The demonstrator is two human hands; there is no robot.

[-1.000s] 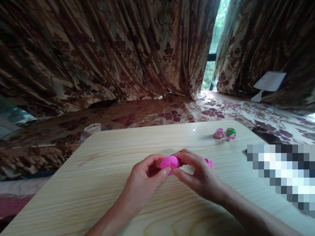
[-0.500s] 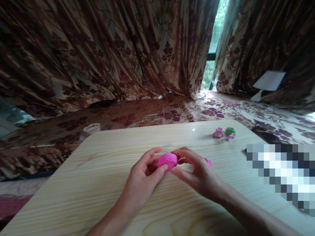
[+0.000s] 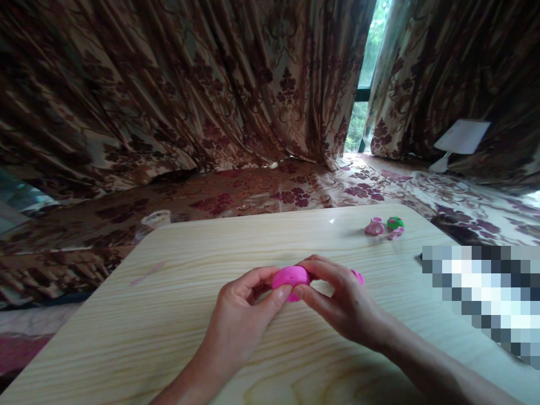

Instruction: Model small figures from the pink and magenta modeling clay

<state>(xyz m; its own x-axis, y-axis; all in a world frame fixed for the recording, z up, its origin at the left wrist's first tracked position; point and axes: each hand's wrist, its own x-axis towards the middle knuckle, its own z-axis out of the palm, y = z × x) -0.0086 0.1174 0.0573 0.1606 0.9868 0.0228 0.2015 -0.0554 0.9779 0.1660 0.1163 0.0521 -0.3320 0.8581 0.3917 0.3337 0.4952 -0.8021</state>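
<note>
Our left hand [image 3: 242, 306] and right hand [image 3: 346, 295] are closed together on a bright pink lump [image 3: 291, 275], gripping it from either side over the middle of the pale, wood-grained worktop [image 3: 185, 320], thumbs almost meeting along its near edge and fingers curled behind. Whether its underside touches that surface we cannot tell. To pinch it well, we would want even pressure from both thumbs, with the fingers giving steady backing, since stuff that looks this soft would probably dent or tear wherever one tip pushes too hard; small presses, with a slight turn between them, should suit it best. Its skin is matte and doughy, domed on top, with a crease where the thumbs dig in. Just beyond our right hand's knuckles lies a smaller pink piece [image 3: 358, 277], partly hidden. Near the far right corner sit a hollow, pale pink cup-like piece [image 3: 373, 228], a green lump [image 3: 395, 223] dotted with pink and a thin, curled pale pink scrap [image 3: 395, 233].
</note>
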